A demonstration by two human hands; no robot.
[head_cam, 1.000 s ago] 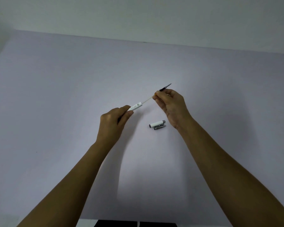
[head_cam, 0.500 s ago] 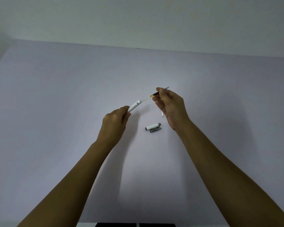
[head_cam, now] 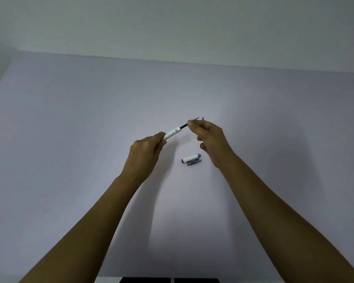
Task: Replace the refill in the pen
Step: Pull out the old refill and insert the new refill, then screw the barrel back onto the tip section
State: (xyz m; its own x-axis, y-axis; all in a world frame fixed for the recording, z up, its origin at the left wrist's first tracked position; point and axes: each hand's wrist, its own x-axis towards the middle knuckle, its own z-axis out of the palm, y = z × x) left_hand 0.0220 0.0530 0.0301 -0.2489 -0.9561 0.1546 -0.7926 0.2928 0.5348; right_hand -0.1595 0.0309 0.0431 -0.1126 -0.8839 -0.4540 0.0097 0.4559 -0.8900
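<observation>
**Refill seated most of the way into the white pen barrel**

Both bare hands are raised above a pale lilac table that runs back to a plain light wall.

The left hand is closed around the lower end of the white pen barrel, fingers and thumb wrapped over it so that only the upper part sticks out past the knuckles. The barrel tilts up and to the right, and a small printed mark shows near its open, silver-ringed end.

The right hand has its thumb and fingertips pressed together on the refill, pinching it near the tip. A short dark stretch of the refill is visible between the barrel's mouth and the fingertips; its thin metal point pokes out just beyond the fingers, up and to the right. A second small dark point shows just beside it above the hand, too small to identify. The remaining fingers of this hand are curled in toward the palm.

On the table below and between the two hands lies the pen cap, white with a grey end, on its side. A grey clip-like piece rests against its near side, touching or nearly touching; whether it is part of the cap or a separate piece cannot be told.
</observation>
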